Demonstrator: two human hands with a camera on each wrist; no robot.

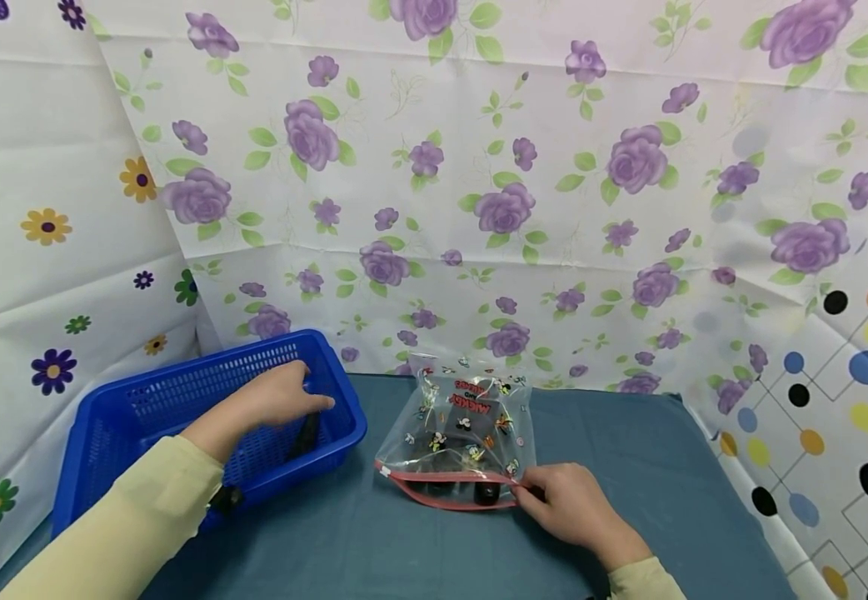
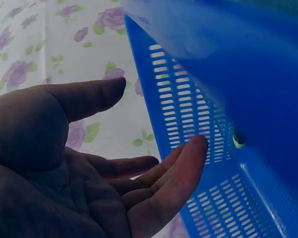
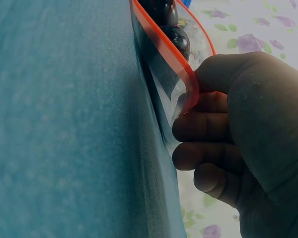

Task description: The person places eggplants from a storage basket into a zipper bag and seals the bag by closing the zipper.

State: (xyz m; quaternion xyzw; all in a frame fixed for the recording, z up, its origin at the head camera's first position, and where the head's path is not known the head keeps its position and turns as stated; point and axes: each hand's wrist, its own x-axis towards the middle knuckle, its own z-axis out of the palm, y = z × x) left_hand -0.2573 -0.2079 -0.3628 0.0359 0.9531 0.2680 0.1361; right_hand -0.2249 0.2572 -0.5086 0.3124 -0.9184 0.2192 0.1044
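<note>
My left hand (image 1: 272, 398) hovers over the right part of a blue plastic basket (image 1: 202, 364). In the left wrist view the thumb and fingers of that hand (image 2: 89, 173) are spread apart, with nothing between them. Below it, inside the basket, lies a dark elongated thing (image 1: 305, 435), partly hidden. My right hand (image 1: 572, 508) pinches the right corner of a clear printed zip bag (image 1: 458, 429) by its red zip edge (image 3: 176, 62). The bag lies on the table with its mouth parted toward me. Inside are dark, glossy rounded things (image 3: 176, 40); their kind cannot be told.
A blue-grey cloth (image 1: 629, 450) covers the table. Behind it hangs a white curtain with purple roses (image 1: 505, 208), with other patterned sheets at the left and right. The basket stands left of the bag, with a strip of cloth between them.
</note>
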